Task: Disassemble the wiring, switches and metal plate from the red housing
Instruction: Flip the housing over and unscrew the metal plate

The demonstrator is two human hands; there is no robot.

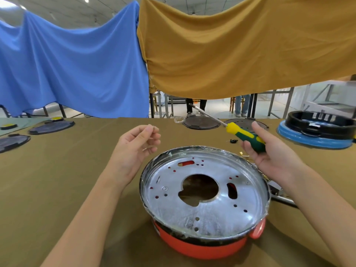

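Red housing on the table, near its front edge, with the round metal plate seated inside, face up. Right hand grips a screwdriver, shaft pointing up-left. Left hand, raised over bare cloth left of the housing, pinches a small screw.

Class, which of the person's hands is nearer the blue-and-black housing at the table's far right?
Right. The right hand is left of the blue-and-black housing; the left hand lies farther left.
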